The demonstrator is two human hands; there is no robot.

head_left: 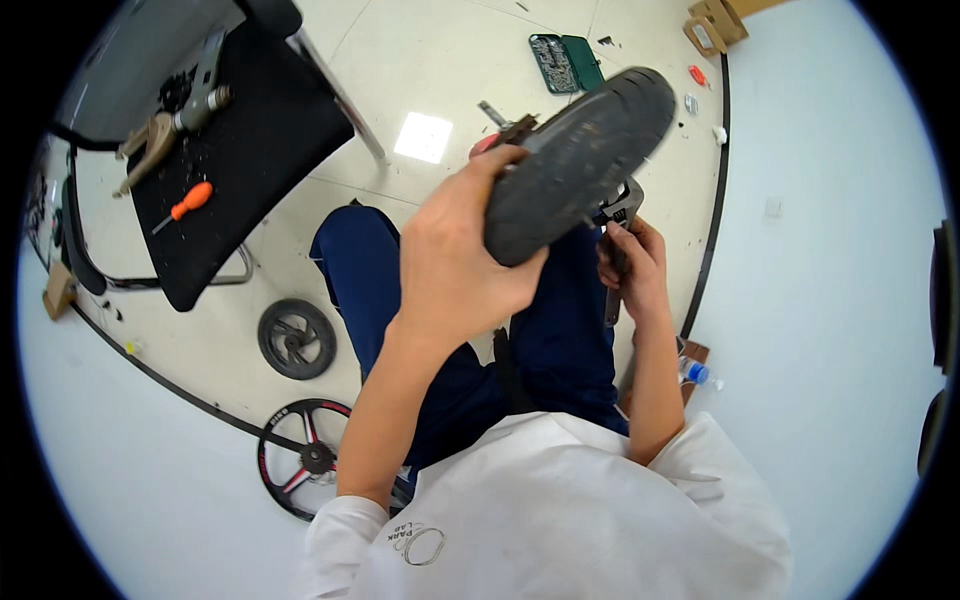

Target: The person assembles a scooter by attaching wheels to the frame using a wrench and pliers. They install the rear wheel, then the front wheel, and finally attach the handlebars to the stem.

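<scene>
My left hand point(455, 255) is closed round the near end of a small wheel with a black rubber tyre point(590, 155), holding it tilted above my lap. A threaded axle point(493, 114) and a dark metal bracket stick out on the wheel's left side. On its right side, my right hand point(640, 265) grips the dark handle of an adjustable wrench point(622, 207). The wrench's jaws are by the wheel's hub; whether they touch a nut there I cannot tell. The tyre hides most of the hub.
A black chair point(250, 130) at left bears an orange-handled screwdriver point(190, 203) and a metal fork part point(155, 145). Another small wheel point(297, 339) and a larger spoked wheel point(318, 458) are on the left. A green case point(580, 62) lies ahead; a bottle point(693, 371) stands right.
</scene>
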